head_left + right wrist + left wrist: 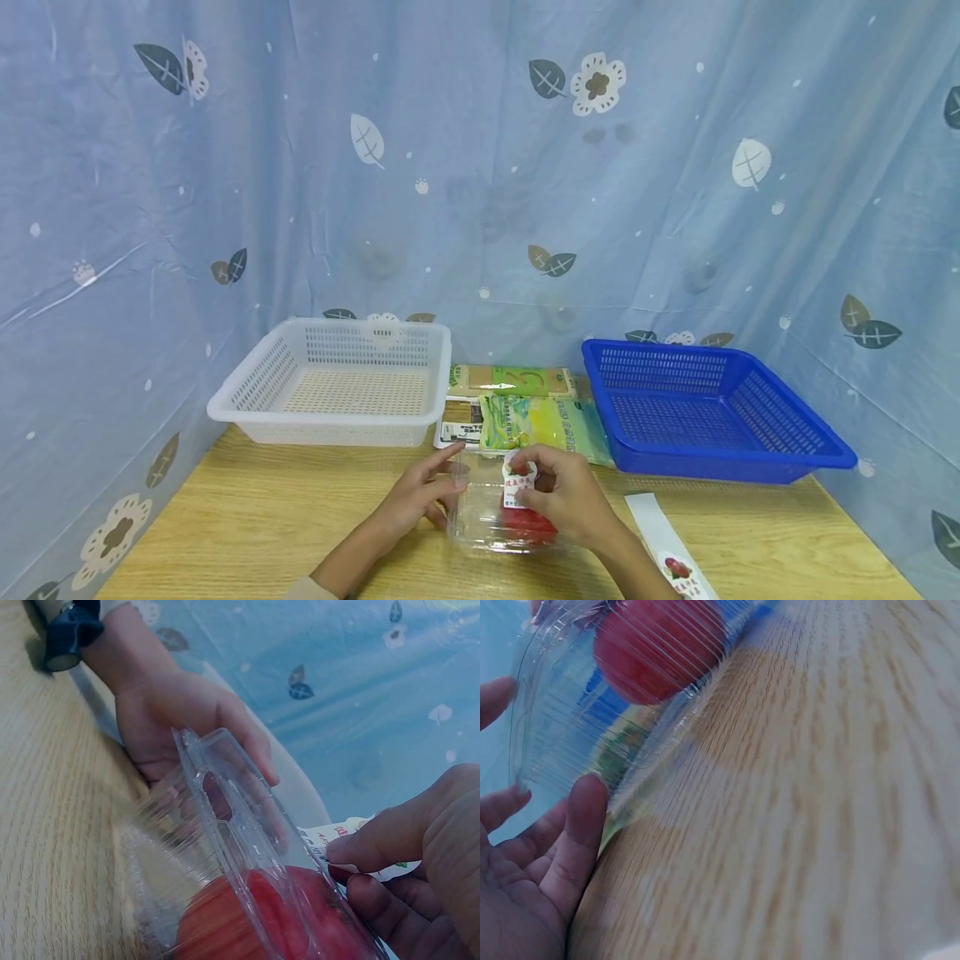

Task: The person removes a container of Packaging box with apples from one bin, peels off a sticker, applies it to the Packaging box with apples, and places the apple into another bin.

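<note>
Box [477, 518] edge touches left hand [422, 492], blue basket [720, 464] standing apart.

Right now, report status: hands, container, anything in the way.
Left fingers touching clear container; right fingers pinching printed label. Red round item inside. No obstruction visible.

Sticker [512, 490] — red "健康", packet [543, 425] lettering — too small

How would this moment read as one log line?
left hand: touches clear box | right hand: pinches printed label | red round item: inside box | white strip: on table
</note>
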A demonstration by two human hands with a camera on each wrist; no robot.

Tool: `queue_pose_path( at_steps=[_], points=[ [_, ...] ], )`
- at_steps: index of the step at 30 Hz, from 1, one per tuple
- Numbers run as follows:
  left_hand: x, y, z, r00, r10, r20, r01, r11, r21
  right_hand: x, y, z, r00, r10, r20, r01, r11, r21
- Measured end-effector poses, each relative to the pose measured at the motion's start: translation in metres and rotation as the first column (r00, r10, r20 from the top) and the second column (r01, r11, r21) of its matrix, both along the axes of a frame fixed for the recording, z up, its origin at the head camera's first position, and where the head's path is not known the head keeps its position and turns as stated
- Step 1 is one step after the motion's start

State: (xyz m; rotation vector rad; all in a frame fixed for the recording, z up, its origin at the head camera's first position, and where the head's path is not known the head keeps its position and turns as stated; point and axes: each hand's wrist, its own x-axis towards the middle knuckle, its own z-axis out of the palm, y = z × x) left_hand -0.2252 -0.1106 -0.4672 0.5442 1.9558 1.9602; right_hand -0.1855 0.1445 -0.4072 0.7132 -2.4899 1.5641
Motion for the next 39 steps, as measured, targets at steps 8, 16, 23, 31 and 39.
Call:
queue_pose_path(
  at_steps=[8, 16, 23, 31, 39],
  points=[
    [0.0011, 0.0003, 0.0014, 1.0, 0.0, 0.003, 0.0, 1.0, -0.004, 0.0009, -0.0021, -0.0033, 0.992, -0.005, -0.128, 0.018, 0.995, 0.103],
    [-0.0002, -0.0004, 0.0015, 1.0, -0.004, -0.002, 0.004, 1.0, -0.009, 0.0031, -0.0041, -0.0048, 0.965, -0.016, -0.262, 0.07, 0.978, 0.196],
    [-0.0003, 0.0, 0.0017, 1.0, 0.005, -0.002, -0.005, 1.0, -0.011, 0.0065, -0.0071, -0.0014, 0.956, -0.042, -0.291, 0.117, 0.962, 0.245],
    [-0.0006, 0.0005, 0.0015, 1.0, 0.004, -0.009, -0.004, 1.0, -0.006, 0.0072, -0.0066, -0.0014, 0.955, -0.045, -0.292, 0.121, 0.961, 0.249],
    [0.0011, 0.0003, 0.0031, 1.0, 0.006, -0.011, -0.006, 1.0, -0.005, 0.0039, -0.0056, -0.0033, 0.952, -0.071, -0.297, 0.145, 0.961, 0.235]
  ],
)
